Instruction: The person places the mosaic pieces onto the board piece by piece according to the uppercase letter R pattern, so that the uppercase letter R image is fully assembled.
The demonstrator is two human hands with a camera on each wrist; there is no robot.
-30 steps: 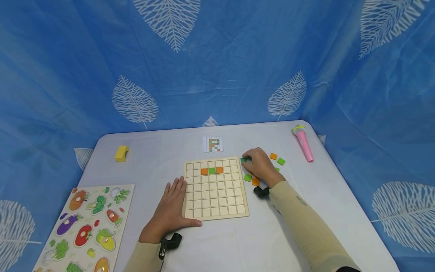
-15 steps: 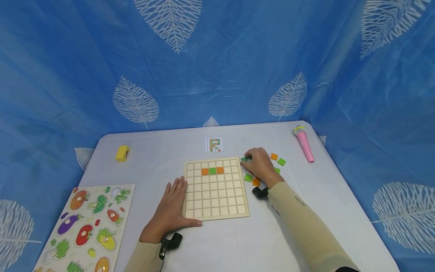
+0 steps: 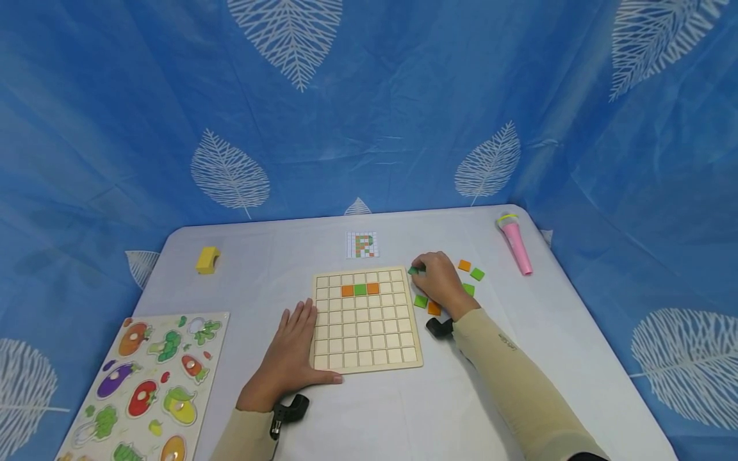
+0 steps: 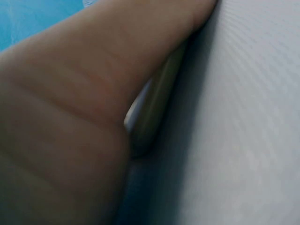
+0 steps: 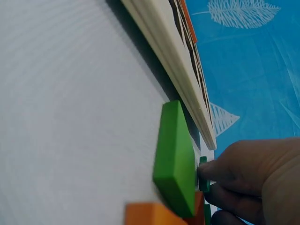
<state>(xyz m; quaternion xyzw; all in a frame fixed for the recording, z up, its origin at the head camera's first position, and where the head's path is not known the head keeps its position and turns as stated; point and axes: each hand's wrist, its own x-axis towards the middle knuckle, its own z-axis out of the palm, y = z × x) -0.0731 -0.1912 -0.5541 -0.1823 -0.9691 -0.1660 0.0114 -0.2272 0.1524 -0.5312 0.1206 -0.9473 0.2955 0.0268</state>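
A square wooden grid board (image 3: 366, 326) lies on the table, with two orange tiles and a green tile (image 3: 360, 290) between them in one row near its top. My left hand (image 3: 290, 358) lies with fingers straight along the board's left edge, its thumb at the bottom left corner. Just right of the board, my right hand (image 3: 441, 282) pinches a dark green tile (image 5: 204, 173) between thumb and curled fingers. Around that hand lie loose tiles, among them a light green tile (image 3: 421, 301) and an orange tile (image 3: 434, 308); some are partly hidden under the hand.
Behind the board lies a small pattern card (image 3: 362, 244) with a coloured letter R. A pink toy microphone (image 3: 516, 246) is at the far right, a yellow block (image 3: 207, 260) at the far left. The vegetable puzzle board (image 3: 150, 384) takes up the near left.
My right wrist and forearm have shifted slightly left, uncovering more of a light green tile beside the wrist. My left hand and the board stay put.
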